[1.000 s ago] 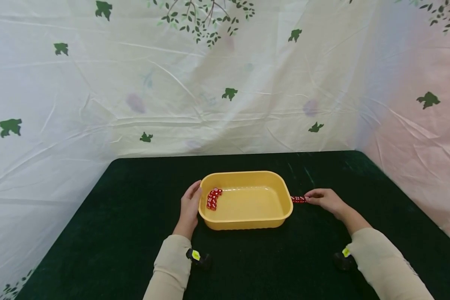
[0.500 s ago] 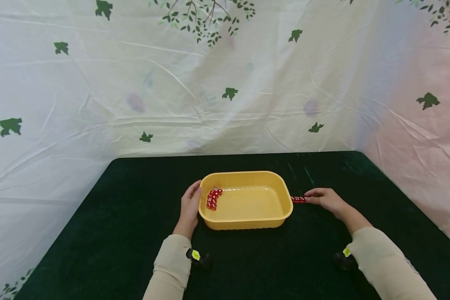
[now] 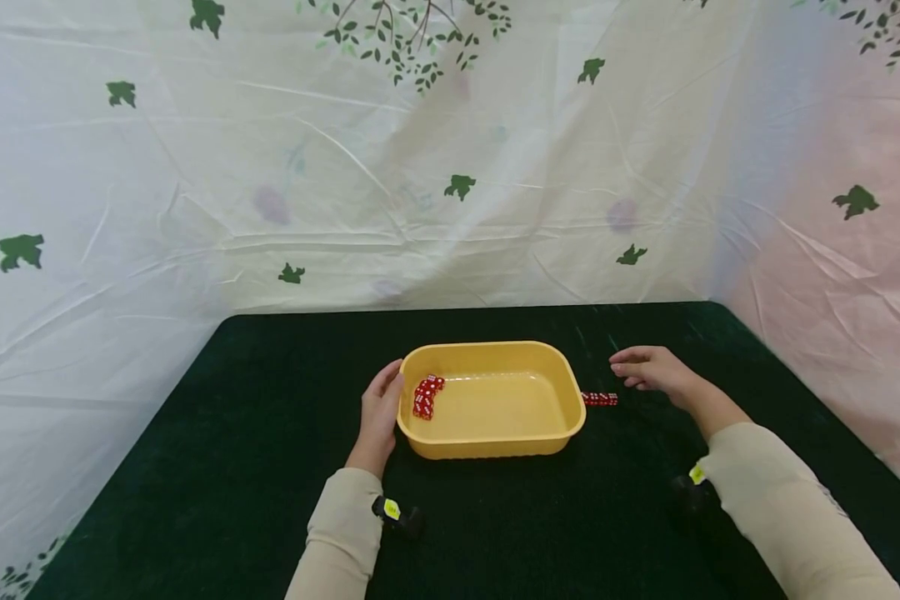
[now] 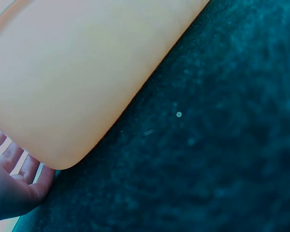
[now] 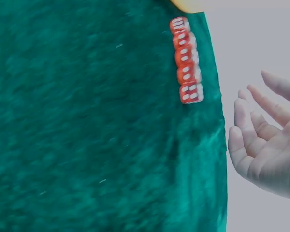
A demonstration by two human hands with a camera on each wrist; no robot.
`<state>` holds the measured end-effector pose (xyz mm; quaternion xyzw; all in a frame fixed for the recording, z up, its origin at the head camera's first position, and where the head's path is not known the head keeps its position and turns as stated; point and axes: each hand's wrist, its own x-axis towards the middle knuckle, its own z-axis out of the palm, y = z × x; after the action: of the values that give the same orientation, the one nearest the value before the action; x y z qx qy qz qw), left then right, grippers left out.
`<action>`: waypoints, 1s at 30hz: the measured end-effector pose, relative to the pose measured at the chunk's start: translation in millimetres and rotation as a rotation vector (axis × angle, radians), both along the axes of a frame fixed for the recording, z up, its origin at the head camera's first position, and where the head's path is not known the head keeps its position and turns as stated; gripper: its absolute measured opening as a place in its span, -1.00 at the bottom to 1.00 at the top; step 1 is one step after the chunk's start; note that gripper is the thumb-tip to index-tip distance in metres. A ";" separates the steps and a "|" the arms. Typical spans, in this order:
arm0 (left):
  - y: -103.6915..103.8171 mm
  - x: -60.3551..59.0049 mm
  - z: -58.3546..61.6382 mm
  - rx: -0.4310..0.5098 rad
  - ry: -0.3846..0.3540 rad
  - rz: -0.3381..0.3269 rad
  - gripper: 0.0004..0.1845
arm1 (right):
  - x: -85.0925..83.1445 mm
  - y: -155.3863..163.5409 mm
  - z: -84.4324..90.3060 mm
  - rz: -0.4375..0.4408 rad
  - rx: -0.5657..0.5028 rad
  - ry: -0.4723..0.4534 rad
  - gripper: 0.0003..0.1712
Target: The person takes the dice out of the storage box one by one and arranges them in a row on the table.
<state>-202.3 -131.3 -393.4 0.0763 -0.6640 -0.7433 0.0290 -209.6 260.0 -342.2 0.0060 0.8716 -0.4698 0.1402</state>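
Several red dice [image 3: 427, 397] lie in yellow tub [image 3: 495, 446]; a row of five dice [image 3: 600, 399] remains outside. Left hand [image 3: 381, 412] flat against tub; right hand [image 3: 648, 368] relaxed, empty.

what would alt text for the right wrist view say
A row of red dice lies on green cloth, one end near a yellow tub's corner. The right hand hovers open beside them, not touching.

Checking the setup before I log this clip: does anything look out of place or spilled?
One thing stands out: a short row of red dice lies on the dark cloth just outside the yellow tub's right end, while the other dice sit inside at its left end. The row is neat, not scattered. Nothing looks damaged.
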 end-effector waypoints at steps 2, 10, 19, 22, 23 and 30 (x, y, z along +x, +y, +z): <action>0.2 0.2 0.4 -0.006 -0.002 0.004 -0.63 | -2.5 -2.3 5.1 0.009 -0.007 0.008 -0.43; 1.9 0.4 0.0 -0.005 -0.005 0.002 -0.64 | -11.4 -13.8 25.5 0.008 0.004 0.065 -0.40; 2.5 0.2 0.4 0.004 -0.004 0.008 -0.63 | -25.6 -42.6 44.9 0.016 0.003 0.071 -0.47; 1.5 0.7 0.6 0.002 -0.002 0.008 -0.64 | -29.3 -54.8 48.6 0.042 -0.007 0.065 -0.47; 1.2 1.0 0.7 0.001 -0.001 0.008 -0.64 | -30.4 -58.9 49.5 0.053 -0.009 0.066 -0.48; -0.5 3.0 0.5 0.005 -0.007 0.010 -0.64 | -34.8 -89.8 52.6 0.092 -0.020 0.069 -0.55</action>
<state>-199.3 -131.8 -392.9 0.0822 -0.6617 -0.7446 0.0300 -244.4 170.2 -289.6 -0.0518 0.8706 -0.4712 0.1316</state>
